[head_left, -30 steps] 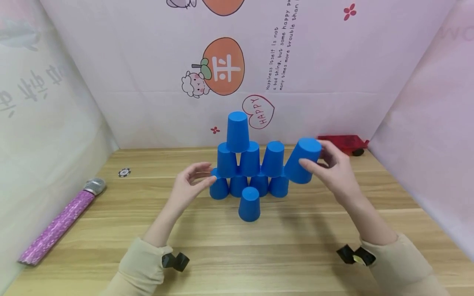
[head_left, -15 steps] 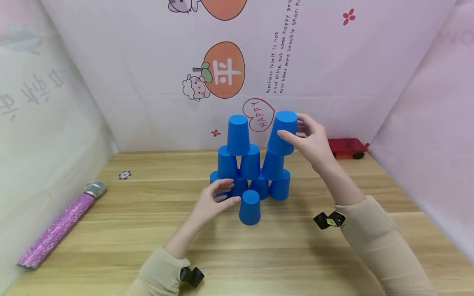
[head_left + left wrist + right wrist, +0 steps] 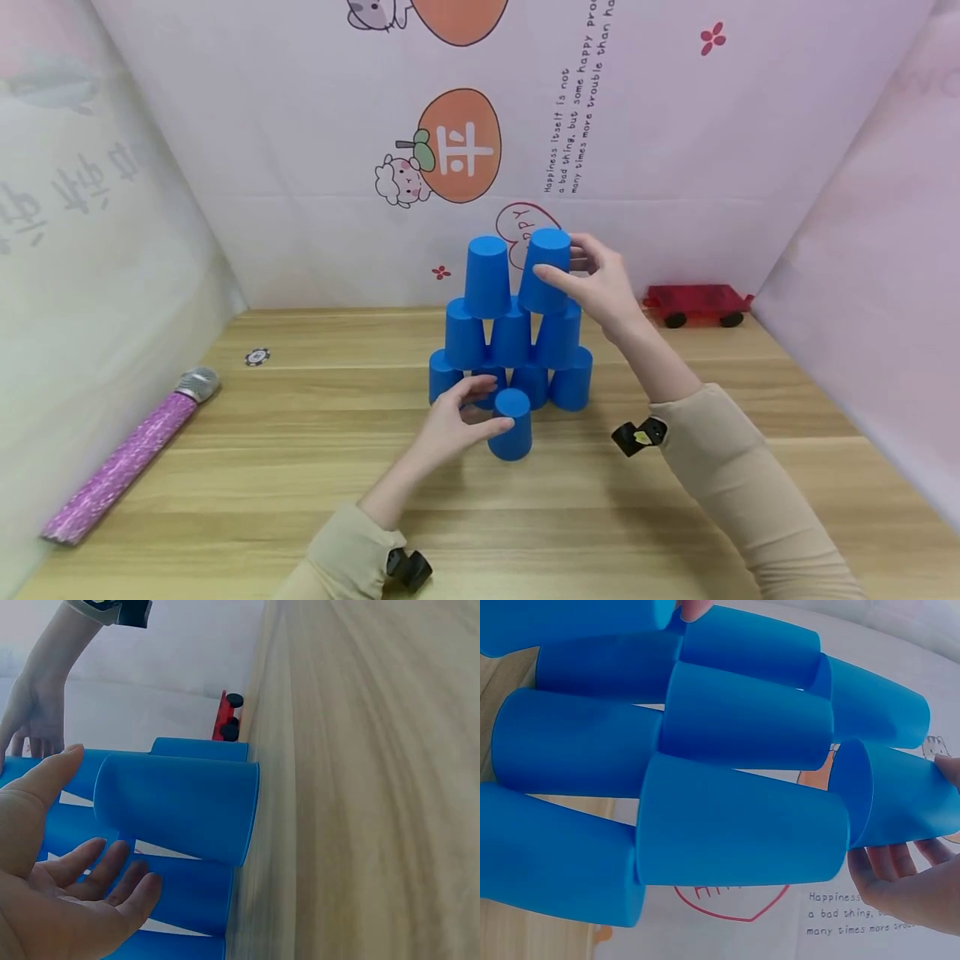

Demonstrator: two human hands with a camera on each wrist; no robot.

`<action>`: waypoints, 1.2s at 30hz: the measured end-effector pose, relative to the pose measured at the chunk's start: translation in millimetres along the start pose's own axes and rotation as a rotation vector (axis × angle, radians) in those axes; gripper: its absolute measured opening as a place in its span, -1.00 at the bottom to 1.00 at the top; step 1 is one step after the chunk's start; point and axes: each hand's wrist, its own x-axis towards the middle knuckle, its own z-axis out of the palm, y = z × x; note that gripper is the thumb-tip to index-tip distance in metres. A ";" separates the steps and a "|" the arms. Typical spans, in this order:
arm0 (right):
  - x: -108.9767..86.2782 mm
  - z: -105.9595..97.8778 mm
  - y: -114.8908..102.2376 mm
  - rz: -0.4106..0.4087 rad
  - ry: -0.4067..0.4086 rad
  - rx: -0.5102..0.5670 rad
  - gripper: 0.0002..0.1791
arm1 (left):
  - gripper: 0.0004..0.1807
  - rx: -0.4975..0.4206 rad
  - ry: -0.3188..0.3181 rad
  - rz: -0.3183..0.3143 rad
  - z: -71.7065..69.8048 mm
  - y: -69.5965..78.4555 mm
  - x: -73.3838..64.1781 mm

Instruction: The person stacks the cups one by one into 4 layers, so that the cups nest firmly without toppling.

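Blue cups stand upside down in a stacked pyramid: several in the bottom row (image 3: 572, 382), three in the middle row (image 3: 512, 337), and one top-left cup (image 3: 487, 279). My right hand (image 3: 600, 292) grips another blue cup (image 3: 550, 243) between thumb and fingers, beside the top-left one. Its rim is right at the tops of the middle-row cups in the right wrist view. A single front cup (image 3: 512, 446) stands on the table before the pyramid. Around its left side my left hand (image 3: 453, 425) is spread, thumb and fingers apart; the left wrist view shows the palm facing this cup (image 3: 180, 802).
A pink glittery microphone (image 3: 127, 458) lies on the wooden table (image 3: 300, 467) at the left, near a poker chip (image 3: 257, 357). At the back right sits a red toy cart (image 3: 697, 304). Printed cloth walls (image 3: 652, 167) enclose the back and sides.
My right hand has lifted its cup from beside the pyramid and carried it left onto the upper level. My left hand has moved right and down from the pyramid's left side to the front cup.
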 end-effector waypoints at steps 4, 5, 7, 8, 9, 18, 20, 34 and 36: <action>0.5 3.1 1.7 0.008 -0.020 -0.002 -0.32 | -0.22 0.021 -0.009 0.000 2.6 0.0 0.7; 0.6 3.6 2.0 0.012 -0.024 -0.003 -0.32 | -0.21 0.028 -0.011 -0.002 3.2 0.3 0.8; 0.9 4.6 2.6 0.023 -0.028 -0.004 -0.32 | -0.21 0.036 -0.013 -0.005 4.4 0.4 1.4; 1.0 4.9 3.0 0.028 -0.029 -0.004 -0.32 | -0.21 0.041 -0.014 -0.005 5.0 0.3 1.6; 1.1 5.3 3.4 0.031 -0.029 -0.003 -0.32 | -0.22 0.045 -0.014 -0.006 5.6 0.3 1.7; 2.3 7.8 6.8 0.035 -0.025 -0.005 -0.30 | -0.26 0.042 -0.024 -0.014 9.4 -4.1 4.5; 2.4 8.2 7.5 0.037 -0.025 -0.010 -0.30 | -0.28 0.036 -0.029 -0.007 10.1 -5.3 4.8; -5.3 0.8 9.3 0.041 -0.095 -0.036 -0.17 | -0.45 -0.015 -0.027 -0.037 9.8 34.2 -7.5; -10.5 -3.6 7.6 0.056 -0.094 -0.033 -0.14 | -0.46 -0.015 -0.025 -0.037 9.9 34.9 -7.4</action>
